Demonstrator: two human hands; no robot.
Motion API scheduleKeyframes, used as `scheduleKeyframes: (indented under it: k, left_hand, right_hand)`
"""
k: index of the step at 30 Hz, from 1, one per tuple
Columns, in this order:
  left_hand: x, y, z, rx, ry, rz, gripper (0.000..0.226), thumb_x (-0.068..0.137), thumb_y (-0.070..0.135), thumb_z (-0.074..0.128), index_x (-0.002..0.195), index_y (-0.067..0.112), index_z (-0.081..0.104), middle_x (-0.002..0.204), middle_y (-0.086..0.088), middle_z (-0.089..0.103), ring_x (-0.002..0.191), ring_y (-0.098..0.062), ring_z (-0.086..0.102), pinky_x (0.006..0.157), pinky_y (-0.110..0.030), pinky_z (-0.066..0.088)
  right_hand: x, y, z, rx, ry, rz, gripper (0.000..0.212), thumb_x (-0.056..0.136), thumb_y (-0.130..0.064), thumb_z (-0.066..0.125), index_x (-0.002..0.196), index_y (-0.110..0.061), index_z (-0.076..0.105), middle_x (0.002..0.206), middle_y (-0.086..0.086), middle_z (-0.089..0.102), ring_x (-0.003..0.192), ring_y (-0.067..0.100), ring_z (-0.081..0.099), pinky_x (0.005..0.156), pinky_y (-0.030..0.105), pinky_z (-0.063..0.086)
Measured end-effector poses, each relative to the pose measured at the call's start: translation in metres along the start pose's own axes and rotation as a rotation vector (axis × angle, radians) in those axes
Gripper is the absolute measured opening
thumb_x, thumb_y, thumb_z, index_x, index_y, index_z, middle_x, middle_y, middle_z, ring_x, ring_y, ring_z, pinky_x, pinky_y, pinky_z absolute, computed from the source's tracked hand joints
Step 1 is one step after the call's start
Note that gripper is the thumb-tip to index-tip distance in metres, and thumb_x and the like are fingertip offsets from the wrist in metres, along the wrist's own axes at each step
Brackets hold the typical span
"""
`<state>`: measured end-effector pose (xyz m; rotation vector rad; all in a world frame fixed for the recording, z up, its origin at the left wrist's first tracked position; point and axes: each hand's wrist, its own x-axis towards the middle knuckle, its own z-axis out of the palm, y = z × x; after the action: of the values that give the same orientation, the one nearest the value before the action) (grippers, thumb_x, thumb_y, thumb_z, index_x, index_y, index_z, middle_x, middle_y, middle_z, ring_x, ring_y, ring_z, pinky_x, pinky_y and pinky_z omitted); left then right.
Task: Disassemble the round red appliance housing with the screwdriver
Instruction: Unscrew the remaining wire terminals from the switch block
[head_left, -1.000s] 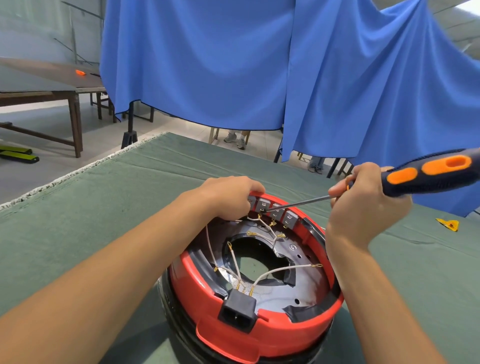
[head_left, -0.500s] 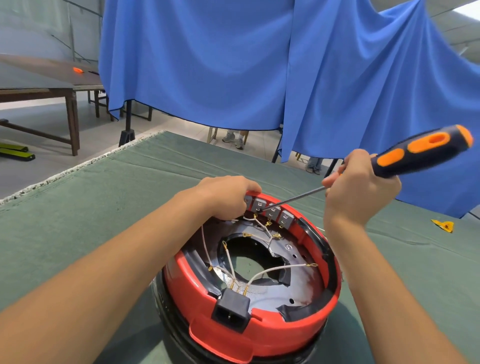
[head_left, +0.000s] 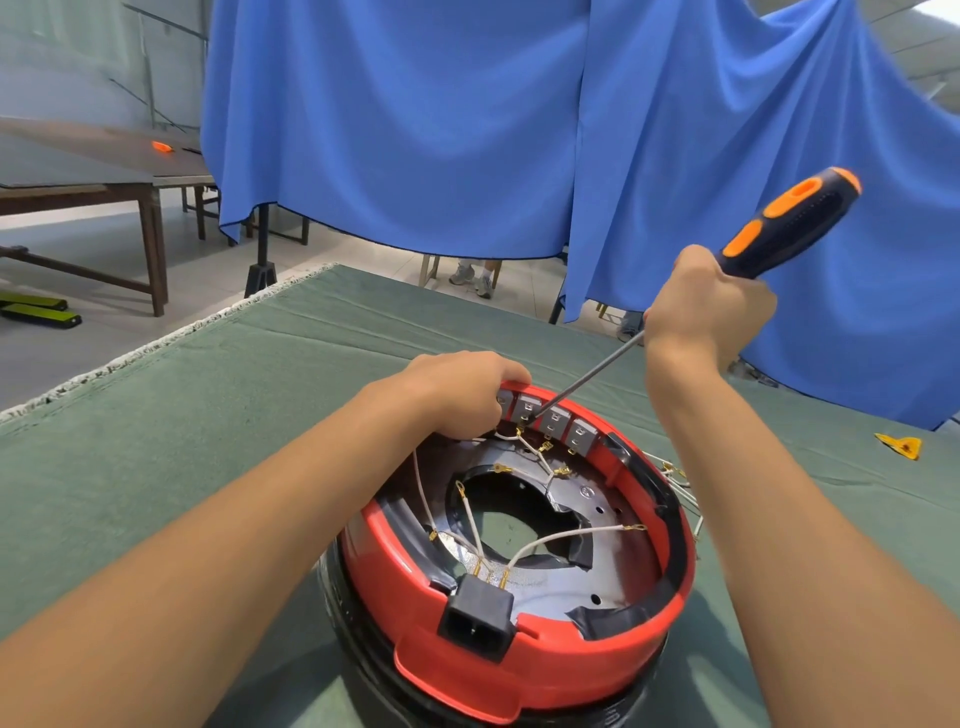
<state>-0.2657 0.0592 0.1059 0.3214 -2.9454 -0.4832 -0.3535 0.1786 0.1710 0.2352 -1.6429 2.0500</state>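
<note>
1. Compared with a second ago, the black-and-orange-handled screwdriver (head_left: 779, 223) has been tilted up steeply; its tip is still set among the grey terminal blocks (head_left: 553, 422) on the far inner rim.
2. A prying or loosening stroke is judged under way.
3. The handle is gripped by the curled fingers of the right hand (head_left: 704, 306).
4. The far rim of the round red plastic appliance housing (head_left: 545, 670), near the table's near edge, is clasped by the left hand (head_left: 460, 392).
5. The table is covered with green cloth (head_left: 208, 415); a blue curtain (head_left: 467, 130) hangs behind.
</note>
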Motion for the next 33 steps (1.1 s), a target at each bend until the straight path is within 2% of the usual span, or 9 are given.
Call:
scheduleKeyframes:
  k: [4,7,9,13,16,18,23,28,33]
  left_hand:
    - [0.000,0.000,0.001,-0.001,-0.003,0.001,0.055,0.090,0.013,0.047,0.137,0.041,0.038,0.138,0.007,0.049,0.124,-0.021,0.046,0.082,-0.033,0.033]
    - [0.001,-0.001,0.001,0.005,-0.006,0.002,0.055,0.090,0.013,0.046,0.137,0.041,0.038,0.137,0.007,0.049,0.123,-0.021,0.047,0.081,-0.033,0.033]
    - [0.001,0.000,0.001,0.012,-0.007,0.005,0.055,0.090,0.013,0.045,0.136,0.041,0.038,0.136,0.007,0.050,0.121,-0.021,0.048,0.081,-0.034,0.034]
    - [0.001,0.000,0.002,0.011,0.001,0.005,0.054,0.090,0.015,0.046,0.136,0.041,0.037,0.135,0.007,0.051,0.121,-0.021,0.048,0.082,-0.035,0.033]
    - [0.000,-0.001,0.002,0.015,0.001,0.001,0.054,0.090,0.015,0.046,0.136,0.041,0.037,0.135,0.007,0.051,0.120,-0.020,0.048,0.081,-0.033,0.033]
    - [0.000,0.000,0.002,0.016,-0.003,-0.001,0.054,0.090,0.014,0.045,0.136,0.041,0.038,0.135,0.007,0.051,0.120,-0.020,0.048,0.081,-0.033,0.034]
    - [-0.001,0.001,0.000,0.009,-0.007,-0.003,0.054,0.090,0.013,0.045,0.135,0.041,0.039,0.135,0.008,0.050,0.122,-0.020,0.047,0.082,-0.033,0.034]
    - [0.000,0.000,0.000,-0.003,-0.006,0.009,0.052,0.090,0.012,0.045,0.134,0.040,0.041,0.134,0.008,0.051,0.120,-0.020,0.048,0.080,-0.033,0.033]
    - [0.002,-0.001,0.001,-0.002,-0.008,0.012,0.053,0.090,0.013,0.045,0.136,0.040,0.040,0.137,0.008,0.049,0.122,-0.021,0.047,0.080,-0.032,0.033]
  right_hand:
    - [0.004,0.000,0.000,-0.021,0.018,0.042,0.030,0.076,-0.009,0.049,0.056,-0.016,0.028,0.039,-0.009,0.027,0.044,0.020,0.030,0.050,0.029,0.030]
    - [-0.001,0.001,-0.008,0.007,0.039,0.045,0.028,0.075,-0.008,0.051,0.057,-0.016,0.031,0.048,0.000,0.034,0.049,0.024,0.035,0.049,0.027,0.029]
    - [-0.012,0.004,-0.018,0.097,0.041,-0.019,0.027,0.072,-0.007,0.051,0.055,-0.016,0.032,0.049,0.005,0.034,0.047,0.025,0.035,0.045,0.024,0.026]
    - [-0.042,0.010,-0.044,0.260,-0.046,-0.180,0.036,0.070,-0.005,0.050,0.042,-0.024,0.039,0.034,-0.007,0.038,0.037,0.025,0.040,0.047,0.022,0.030]
    - [-0.052,0.012,-0.054,0.258,-0.109,-0.235,0.030,0.072,-0.005,0.050,0.049,-0.021,0.040,0.036,-0.005,0.043,0.040,0.028,0.043,0.053,0.025,0.035]
    - [-0.052,0.010,-0.051,0.233,-0.124,-0.256,0.027,0.071,-0.005,0.050,0.050,-0.017,0.037,0.035,-0.005,0.041,0.037,0.026,0.042,0.050,0.023,0.034]
    - [-0.027,0.001,-0.028,0.221,-0.059,-0.087,0.030,0.066,-0.009,0.047,0.048,-0.021,0.027,0.045,0.000,0.026,0.045,0.022,0.025,0.045,0.028,0.019]
    - [-0.001,0.002,-0.003,0.037,-0.049,-0.008,0.033,0.074,-0.007,0.048,0.055,-0.018,0.024,0.039,-0.010,0.022,0.043,0.017,0.023,0.047,0.025,0.020]
    - [0.016,0.009,0.004,-0.053,0.010,0.085,0.028,0.076,-0.008,0.048,0.058,-0.016,0.029,0.047,-0.004,0.029,0.045,0.018,0.028,0.048,0.025,0.023]
